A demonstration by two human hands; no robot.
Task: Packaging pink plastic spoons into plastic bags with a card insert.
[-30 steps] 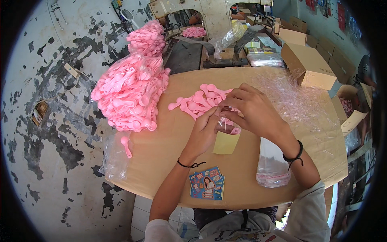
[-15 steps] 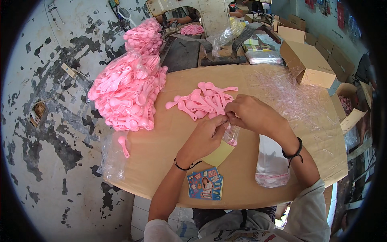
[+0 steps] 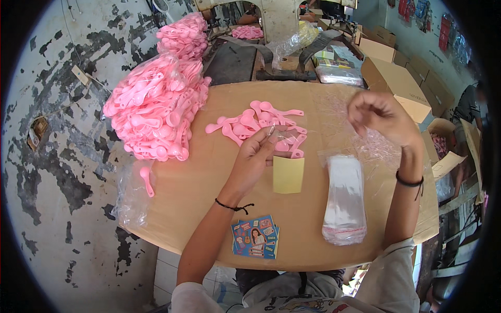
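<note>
My left hand [image 3: 255, 148] is closed on the top of a small clear plastic bag [image 3: 284, 134], held above the table's middle. A plain yellow card [image 3: 288, 175] hangs at the bag's lower end, and pink plastic shows through the film. Just behind lies a loose pile of pink plastic measuring spoons [image 3: 249, 121]. To the right, my right hand [image 3: 380, 116] is raised over a heap of thin clear plastic strips [image 3: 378, 148], its fingers loosely bent and apart, with nothing visible in them. A stack of clear bags [image 3: 344, 201] lies below it. Blue printed cards [image 3: 255, 237] lie near the front edge.
Big clear sacks full of pink spoons [image 3: 154, 112] stand at the table's left. One spoon [image 3: 146, 181] lies on a crumpled clear bag [image 3: 128, 201]. Behind the brown-covered table [image 3: 209, 208] stands a machine [image 3: 279, 26]. Cardboard boxes [image 3: 394, 81] line the right side.
My right hand has left the small bag and moved right and up over the plastic strips. My left hand keeps the bag and has shifted slightly left, with the yellow card now hanging straighter.
</note>
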